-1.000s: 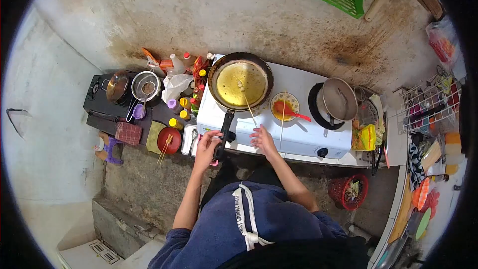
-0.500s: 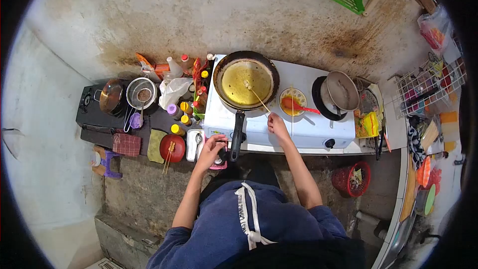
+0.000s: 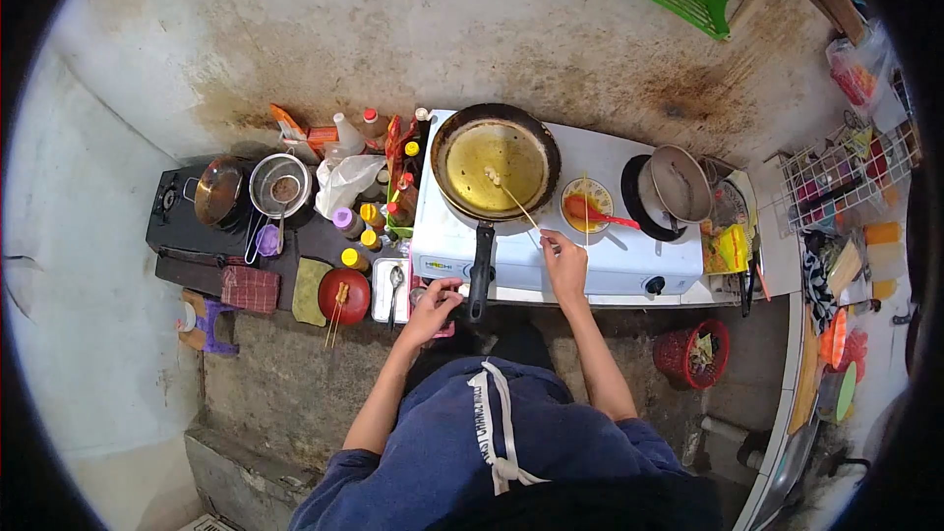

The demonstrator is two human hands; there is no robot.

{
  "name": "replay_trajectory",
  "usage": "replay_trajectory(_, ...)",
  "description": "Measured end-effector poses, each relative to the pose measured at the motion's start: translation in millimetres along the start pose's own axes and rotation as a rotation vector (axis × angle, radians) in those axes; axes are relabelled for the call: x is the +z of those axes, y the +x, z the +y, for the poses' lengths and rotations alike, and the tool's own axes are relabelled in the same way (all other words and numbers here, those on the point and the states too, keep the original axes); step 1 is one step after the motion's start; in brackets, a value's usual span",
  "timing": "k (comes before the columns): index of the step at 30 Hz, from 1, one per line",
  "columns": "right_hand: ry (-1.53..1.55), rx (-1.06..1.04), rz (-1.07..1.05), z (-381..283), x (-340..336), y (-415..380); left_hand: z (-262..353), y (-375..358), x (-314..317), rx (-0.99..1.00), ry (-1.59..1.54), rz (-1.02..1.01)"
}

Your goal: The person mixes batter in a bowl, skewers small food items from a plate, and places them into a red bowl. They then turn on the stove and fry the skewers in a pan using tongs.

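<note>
A black frying pan (image 3: 495,163) with yellow oil sits on the left burner of a white stove (image 3: 600,251). My right hand (image 3: 563,258) holds a thin wooden skewer (image 3: 514,201) whose tip carries small pale balls lying in the oil. My left hand (image 3: 436,299) is at the stove's front left corner, beside the end of the pan's black handle (image 3: 480,269); whether it grips anything I cannot tell. A small yellow bowl (image 3: 587,205) with a red spoon stands right of the pan.
A grey pot (image 3: 680,183) sits on the right burner. Sauce bottles (image 3: 379,211), a strainer (image 3: 278,186) and a lidded pan (image 3: 216,192) crowd a dark stove on the left. A red bowl (image 3: 343,294) with sticks, a red basket (image 3: 696,353) and a wire rack (image 3: 846,182) flank me.
My right hand moved forward to the pan's edge, swinging the skewer tip across the oil. My left hand slid off the pan handle toward its end at the stove's front.
</note>
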State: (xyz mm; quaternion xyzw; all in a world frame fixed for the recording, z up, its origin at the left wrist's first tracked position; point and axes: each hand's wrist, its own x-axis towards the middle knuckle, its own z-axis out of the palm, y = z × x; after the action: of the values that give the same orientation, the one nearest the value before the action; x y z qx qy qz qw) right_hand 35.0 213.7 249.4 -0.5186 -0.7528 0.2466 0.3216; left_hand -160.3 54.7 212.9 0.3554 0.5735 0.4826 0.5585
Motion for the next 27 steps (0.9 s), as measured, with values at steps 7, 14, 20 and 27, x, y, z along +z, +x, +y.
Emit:
replay_trajectory(7,-0.074,-0.147,-0.137,6,8,25,6,-5,5,0.001,0.024,-0.006)
replay_trajectory(14,-0.266,-0.154,-0.227,-3,-2,39,9,-11,5,-0.023,0.013,-0.008)
replay_trajectory(20,-0.255,-0.281,-0.218,5,-1,40,10,-12,8,-0.006,0.001,-0.008)
replay_trajectory(27,-0.33,-0.266,-0.23,-1,-2,44,-1,-10,8,0.005,-0.014,-0.002)
